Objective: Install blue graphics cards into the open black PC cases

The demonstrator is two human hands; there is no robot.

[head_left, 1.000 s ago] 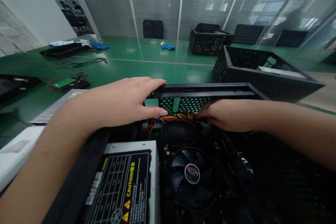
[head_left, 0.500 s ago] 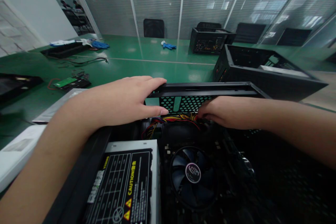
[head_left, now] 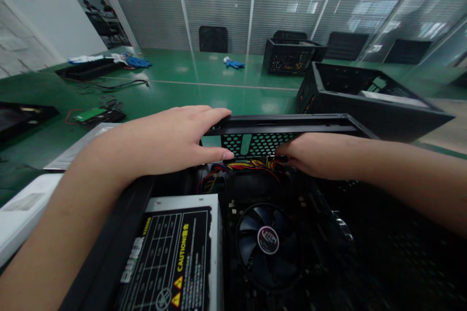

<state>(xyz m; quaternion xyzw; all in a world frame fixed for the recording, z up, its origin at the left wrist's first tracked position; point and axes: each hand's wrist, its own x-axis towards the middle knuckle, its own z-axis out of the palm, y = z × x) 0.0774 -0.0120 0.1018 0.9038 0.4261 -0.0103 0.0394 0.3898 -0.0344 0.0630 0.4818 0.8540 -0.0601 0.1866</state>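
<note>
An open black computer case [head_left: 284, 124] lies in front of me on the green table [head_left: 204, 90]. My left hand [head_left: 171, 141] rests flat on the case's far left corner, fingers over its top rail. My right hand [head_left: 317, 154] reaches into the case from the right and pinches a bundle of red, yellow and black wires [head_left: 241, 165] near the perforated back wall. Below sit a power supply with a yellow caution label [head_left: 171, 257] and a round cooler fan [head_left: 268, 240].
A second open black case [head_left: 365, 97] stands at the right, a third [head_left: 290, 57] farther back. Grey panels [head_left: 25, 204] lie at the left. A green circuit board [head_left: 93, 115], cables and blue gloves [head_left: 233, 64] lie on the table. Chairs line the glass wall.
My right hand has lifted slightly and shifted a little right along the wires. My left hand has stayed on the case corner.
</note>
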